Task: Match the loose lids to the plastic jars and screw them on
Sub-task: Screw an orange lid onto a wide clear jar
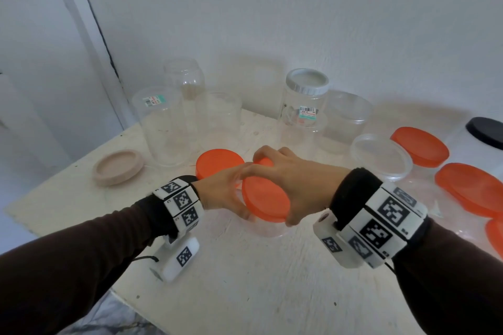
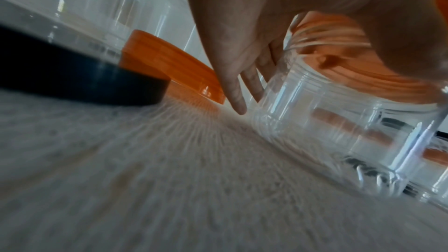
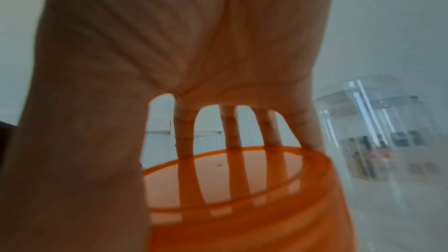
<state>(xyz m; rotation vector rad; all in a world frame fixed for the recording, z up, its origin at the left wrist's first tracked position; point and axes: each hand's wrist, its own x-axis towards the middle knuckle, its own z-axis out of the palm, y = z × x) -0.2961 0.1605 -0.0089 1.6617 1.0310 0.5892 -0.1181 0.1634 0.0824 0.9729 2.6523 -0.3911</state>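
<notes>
1. White wall behind, pale worn table [image 1: 245, 280] below; clear jars are clustered along the upper middle of the head view.
2. At frame centre, the orange lid [image 1: 265, 198] is gripped by the right hand [image 1: 296, 179], fingers spread and curled over its rim.
3. The short clear jar [image 2: 327, 122] beneath is steadied by the left hand [image 1: 223, 193], fingers wrapped on its wall.
4. The lid looks tilted; it should be levelled before turning, or cross-threading is likely.
5. The jar should be held firm against the table while the lid is turned.

Head view looking down, wrist views close, sharing orange lid [image 1: 265, 202]
</notes>
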